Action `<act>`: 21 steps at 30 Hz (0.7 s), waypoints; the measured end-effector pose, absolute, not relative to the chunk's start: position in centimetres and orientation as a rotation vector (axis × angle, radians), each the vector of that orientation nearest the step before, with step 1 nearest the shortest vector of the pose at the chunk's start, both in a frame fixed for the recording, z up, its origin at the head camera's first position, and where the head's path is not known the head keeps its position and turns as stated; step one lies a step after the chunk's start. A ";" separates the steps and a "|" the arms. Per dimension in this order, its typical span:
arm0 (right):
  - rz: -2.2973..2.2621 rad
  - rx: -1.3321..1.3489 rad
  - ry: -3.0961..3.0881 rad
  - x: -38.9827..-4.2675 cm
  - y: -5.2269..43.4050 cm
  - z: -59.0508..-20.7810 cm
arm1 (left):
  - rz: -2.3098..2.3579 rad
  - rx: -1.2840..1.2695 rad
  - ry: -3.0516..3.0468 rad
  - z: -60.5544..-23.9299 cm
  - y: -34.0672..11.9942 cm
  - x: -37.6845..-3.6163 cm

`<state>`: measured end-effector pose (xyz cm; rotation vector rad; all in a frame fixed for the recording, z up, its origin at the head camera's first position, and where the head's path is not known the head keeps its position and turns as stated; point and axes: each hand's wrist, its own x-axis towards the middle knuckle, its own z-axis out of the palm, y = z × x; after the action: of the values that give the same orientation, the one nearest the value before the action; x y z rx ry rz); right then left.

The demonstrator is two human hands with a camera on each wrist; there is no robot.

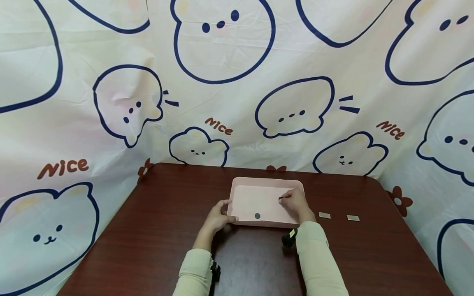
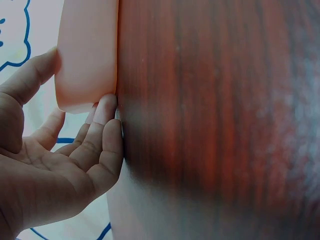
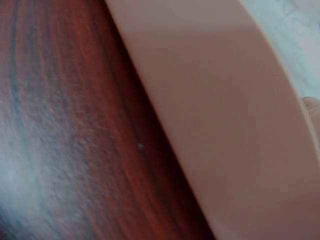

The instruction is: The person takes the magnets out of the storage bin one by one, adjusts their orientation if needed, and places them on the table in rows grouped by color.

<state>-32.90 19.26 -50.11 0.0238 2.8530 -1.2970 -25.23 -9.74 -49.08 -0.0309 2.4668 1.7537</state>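
Observation:
A shallow pink tray (image 1: 267, 182) lies on a dark wooden table (image 1: 166, 230). My left hand (image 1: 226, 210) grips the tray's near left corner. In the left wrist view the thumb (image 2: 31, 76) lies on the tray's (image 2: 87, 45) rim and the fingers (image 2: 102, 115) press its corner. My right hand (image 1: 284, 200) reaches into the tray's right part and pinches a small dark piece (image 1: 280, 198). A dark round disc (image 1: 257, 216) lies in the tray near its front wall. The right wrist view shows only the tray's outer wall (image 3: 215, 110) and the table top (image 3: 60, 125).
Two small silvery rectangular pieces (image 1: 324, 215) (image 1: 353, 218) lie on the table right of the tray. A printed cloth (image 1: 111, 102) with cartoon animals hangs behind and along both sides of the table.

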 end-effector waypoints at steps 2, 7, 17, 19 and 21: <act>-1.277 -0.022 2.842 -32.8 19.4 -50.0 | 1.754 -0.029 2.464 -49.1 -9.8 -25.1; -1.268 -0.077 2.810 -31.7 19.9 -49.2 | 1.747 -0.028 2.467 -49.3 -9.5 -24.7; -1.299 -0.125 2.851 -30.5 19.8 -47.7 | 1.752 -0.041 2.466 -49.0 -9.6 -25.1; -1.300 -0.142 2.852 -30.6 19.8 -47.6 | 1.751 -0.044 2.465 -48.9 -9.6 -25.1; -1.302 -0.142 2.857 -30.7 19.8 -47.6 | 1.753 -0.045 2.462 -48.8 -9.6 -25.1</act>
<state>-30.65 19.78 -47.56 -0.1416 2.8572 -1.3019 -25.13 -9.59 -48.80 -0.0454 2.4623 1.7530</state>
